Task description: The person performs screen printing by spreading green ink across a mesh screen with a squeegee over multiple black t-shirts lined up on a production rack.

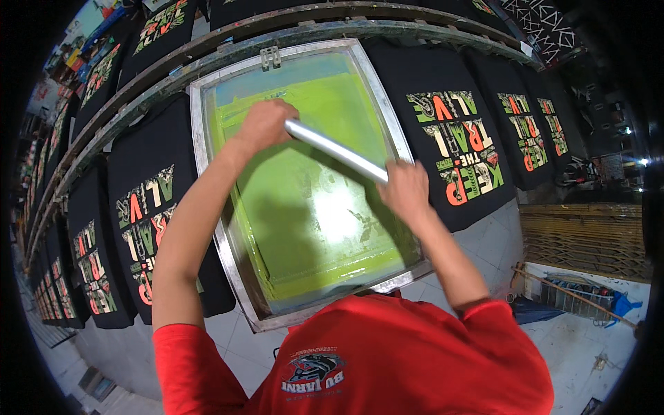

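Note:
A screen-printing frame with a silvery metal border lies in front of me, its mesh smeared with bright green ink. Across its upper half I hold a squeegee with a silver bar handle, slanting down from left to right. My left hand is closed round its left end and my right hand round its right end. The squeegee's blade is hidden under the bar and hands. Thicker green ink lies along the mesh's left side and lower edge. A metal hinge clamp sits at the frame's far edge.
Black printed T-shirts lie to the right, with more black shirts to the left. A long rail curves behind the frame. At right stand a folding slatted gate and a wooden stick over pale floor tiles.

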### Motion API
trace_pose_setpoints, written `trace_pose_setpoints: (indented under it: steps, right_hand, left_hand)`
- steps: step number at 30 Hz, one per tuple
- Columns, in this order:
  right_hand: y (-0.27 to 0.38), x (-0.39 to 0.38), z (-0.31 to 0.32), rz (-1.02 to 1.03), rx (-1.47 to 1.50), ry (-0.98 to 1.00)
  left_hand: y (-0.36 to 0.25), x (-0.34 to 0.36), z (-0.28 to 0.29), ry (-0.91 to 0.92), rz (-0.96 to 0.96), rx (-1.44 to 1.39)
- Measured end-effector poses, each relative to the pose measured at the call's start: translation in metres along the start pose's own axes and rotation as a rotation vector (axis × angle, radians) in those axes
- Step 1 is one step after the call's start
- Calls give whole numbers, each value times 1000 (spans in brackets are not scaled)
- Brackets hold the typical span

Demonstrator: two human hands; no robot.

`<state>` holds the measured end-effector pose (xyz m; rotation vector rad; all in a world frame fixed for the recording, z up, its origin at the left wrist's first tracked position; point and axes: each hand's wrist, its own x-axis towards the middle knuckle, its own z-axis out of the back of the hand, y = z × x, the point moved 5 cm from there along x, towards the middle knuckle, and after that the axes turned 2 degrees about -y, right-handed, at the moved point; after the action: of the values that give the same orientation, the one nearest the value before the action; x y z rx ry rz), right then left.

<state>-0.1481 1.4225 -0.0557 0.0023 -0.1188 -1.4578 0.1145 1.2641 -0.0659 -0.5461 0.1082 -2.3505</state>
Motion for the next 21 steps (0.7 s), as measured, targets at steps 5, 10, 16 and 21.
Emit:
trace_pose_setpoints:
  steps: [5, 10, 16, 21]
  right_hand:
    - [44, -117, 13, -126, 71, 55]
    - [112, -136, 8, -53, 239, 237]
    - [98, -84, 15, 56, 253, 299]
    - [50, 73, -4, 166, 53, -158]
  left_hand:
    - [-65, -21, -5, 57, -267, -132]
    - [-62, -38, 9, 64, -402, -52]
    - [-23, -51, 46, 210, -203, 135]
    - [39, -49, 72, 7, 98, 273]
